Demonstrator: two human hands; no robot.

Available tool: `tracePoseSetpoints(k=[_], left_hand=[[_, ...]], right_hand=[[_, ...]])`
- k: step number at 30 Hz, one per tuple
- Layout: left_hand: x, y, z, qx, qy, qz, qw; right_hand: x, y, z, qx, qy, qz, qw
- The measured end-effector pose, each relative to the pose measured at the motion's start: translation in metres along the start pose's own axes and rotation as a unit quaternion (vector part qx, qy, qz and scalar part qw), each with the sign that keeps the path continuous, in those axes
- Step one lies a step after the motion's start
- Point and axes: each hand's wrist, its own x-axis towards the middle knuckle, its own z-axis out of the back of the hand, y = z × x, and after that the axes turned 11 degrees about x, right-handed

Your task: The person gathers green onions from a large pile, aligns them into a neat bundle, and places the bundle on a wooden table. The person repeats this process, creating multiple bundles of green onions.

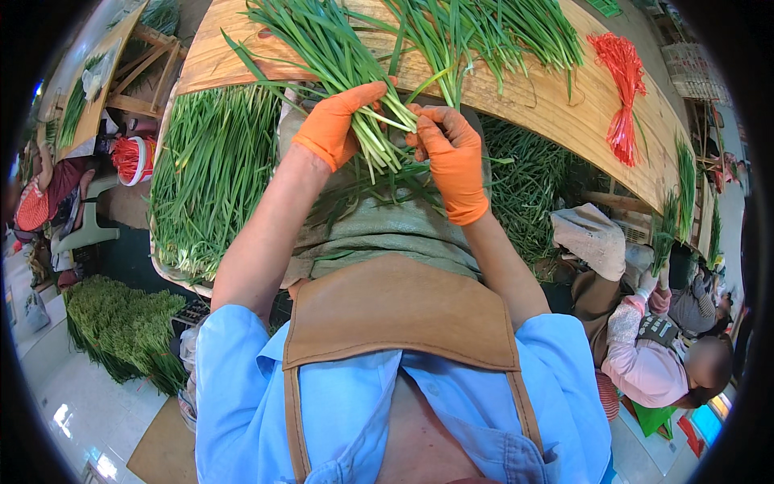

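My left hand (pixel 344 124), in an orange glove, is closed around a bunch of garlic chives (pixel 329 51). The green leaves fan out over the wooden table, and the pale cut ends point down toward my lap. Beside those ends, my right hand (pixel 450 151), gloved the same way, has its thumb and fingers pinched on a chive stem at the bunch's edge. Loose leaves (pixel 393 187) lie on the cloth over my lap (pixel 387 221). Just beyond my right hand, a few more chives (pixel 444 66) overhang the table edge.
The curved wooden table (pixel 544 103) carries chive bunches (pixel 538 36) and a bundle of red plastic ties (pixel 623 91). A tub of chives (pixel 217 175) stands at my left, and dark loose leaves (pixel 520 175) lie low at right. A co-worker (pixel 647 357) sits at far right.
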Motion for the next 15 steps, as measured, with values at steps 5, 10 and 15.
tracePoseSetpoints(k=[5,10,15], left_hand=[[0.004,0.005,0.002,0.017,-0.049,0.002,0.999],[0.006,0.006,0.006,0.024,-0.055,0.004,0.998],[0.004,0.005,0.014,0.038,-0.046,0.023,0.998]], right_hand=[[0.003,-0.014,0.001,-0.125,0.024,0.137,0.982],[-0.001,-0.004,0.003,-0.049,0.021,0.057,0.997],[-0.009,0.033,0.021,-0.023,0.030,-0.039,0.999]])
